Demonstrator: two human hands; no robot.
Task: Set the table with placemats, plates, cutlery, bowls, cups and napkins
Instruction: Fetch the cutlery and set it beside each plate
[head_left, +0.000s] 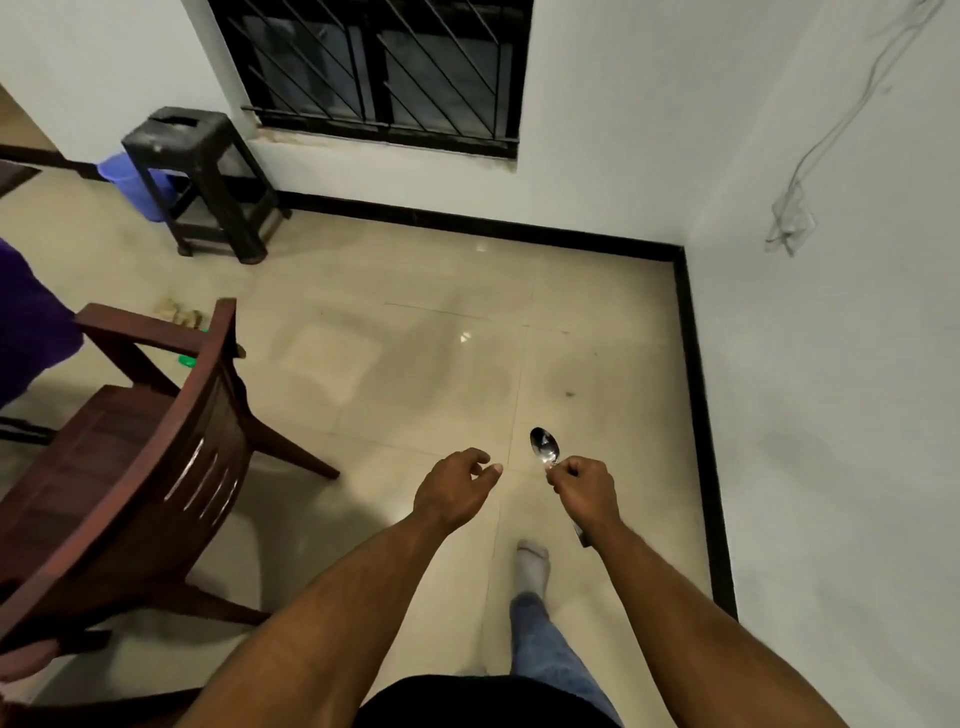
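Spoon (545, 446) — light, stiff steel, likely slick, best held along the handle. Carried well right of the wooden chair (130, 467), above the floor, bowl pointing forward. Right hand (581, 486) stretched ahead, fingers clenched round the handle just behind the bowl. Left hand (454, 491) alongside, loosely curled — holding nothing.

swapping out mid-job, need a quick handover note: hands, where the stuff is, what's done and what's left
Right hand: grips a metal spoon, bowl pointing forward, handle tip showing below the wrist.
Left hand: holds nothing, fingers loosely curled.
Position: standing on the tiled floor, wooden chair to the left; no table in view.
Done: cannot tell from this view.
Left: carry the spoon to the table and place it; other settings unconfirmed.
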